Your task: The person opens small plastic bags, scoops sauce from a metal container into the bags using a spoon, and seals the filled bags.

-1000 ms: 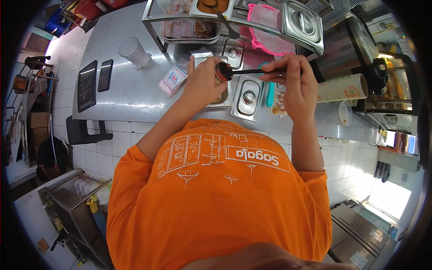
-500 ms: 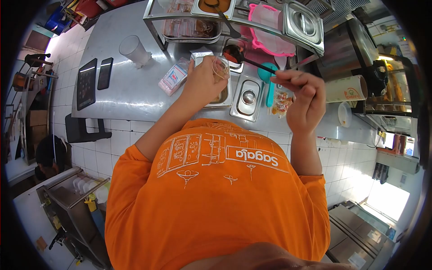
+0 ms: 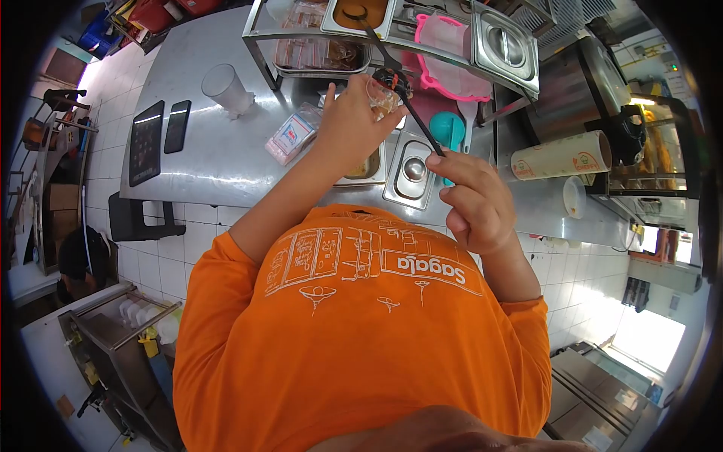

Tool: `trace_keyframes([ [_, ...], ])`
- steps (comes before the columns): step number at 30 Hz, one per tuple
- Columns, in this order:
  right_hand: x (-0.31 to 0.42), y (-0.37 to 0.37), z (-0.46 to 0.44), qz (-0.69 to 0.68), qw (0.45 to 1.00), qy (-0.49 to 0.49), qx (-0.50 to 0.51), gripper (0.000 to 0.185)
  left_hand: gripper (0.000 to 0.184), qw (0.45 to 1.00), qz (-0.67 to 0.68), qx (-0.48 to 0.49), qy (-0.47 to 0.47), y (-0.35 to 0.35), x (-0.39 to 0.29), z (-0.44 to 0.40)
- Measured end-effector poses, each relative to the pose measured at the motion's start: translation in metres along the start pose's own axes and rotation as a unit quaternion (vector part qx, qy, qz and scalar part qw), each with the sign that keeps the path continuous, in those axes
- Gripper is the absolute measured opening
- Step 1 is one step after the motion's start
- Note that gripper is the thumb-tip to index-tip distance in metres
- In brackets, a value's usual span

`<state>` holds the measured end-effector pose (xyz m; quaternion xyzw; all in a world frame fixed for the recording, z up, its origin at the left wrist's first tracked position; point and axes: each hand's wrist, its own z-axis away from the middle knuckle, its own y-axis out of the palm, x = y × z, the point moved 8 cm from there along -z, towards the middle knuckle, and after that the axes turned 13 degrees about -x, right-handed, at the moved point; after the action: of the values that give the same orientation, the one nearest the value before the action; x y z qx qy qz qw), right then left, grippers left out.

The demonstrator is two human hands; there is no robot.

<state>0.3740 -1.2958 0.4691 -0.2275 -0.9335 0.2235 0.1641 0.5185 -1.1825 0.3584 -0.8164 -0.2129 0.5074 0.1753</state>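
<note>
My left hand (image 3: 350,128) is closed around a small clear plastic cup (image 3: 382,99), tipped a little, above the metal sauce containers. My right hand (image 3: 480,197) pinches the end of a black ladle (image 3: 423,124). The ladle's bowl, coated in dark red sauce, is at the cup's rim; whether they touch I cannot tell. Below the hands sit an uncovered metal pan (image 3: 364,170), partly hidden by my left forearm, and a lidded metal container (image 3: 411,170). A turquoise scoop (image 3: 447,129) lies to their right.
A clear tumbler (image 3: 224,88) and a plastic packet (image 3: 292,137) stand left of my arm, with a tablet (image 3: 147,143) and phone (image 3: 176,126) beyond. Overhead, a metal shelf (image 3: 444,62) bears a sauce pan and a lidded container (image 3: 506,44). A patterned paper roll (image 3: 561,156) lies right.
My right hand has moved left and down, bringing the ladle's bowl from above the sauce container to the cup. My left hand has shifted slightly up and right with the cup.
</note>
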Motion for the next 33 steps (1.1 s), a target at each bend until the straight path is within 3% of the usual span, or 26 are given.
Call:
trace_keyframes([
  [3,0.0013,-0.0011,0.0012,0.007,1.0,-0.01,-0.001,0.032,0.049,0.999,0.001,-0.034,0.019,-0.001,-0.0032,0.0005],
  [33,0.0086,-0.0041,-0.0004,-0.001,0.999,-0.019,-0.029,0.034,0.058,1.0,0.005,-0.019,0.014,0.0019,-0.0021,-0.0034],
])
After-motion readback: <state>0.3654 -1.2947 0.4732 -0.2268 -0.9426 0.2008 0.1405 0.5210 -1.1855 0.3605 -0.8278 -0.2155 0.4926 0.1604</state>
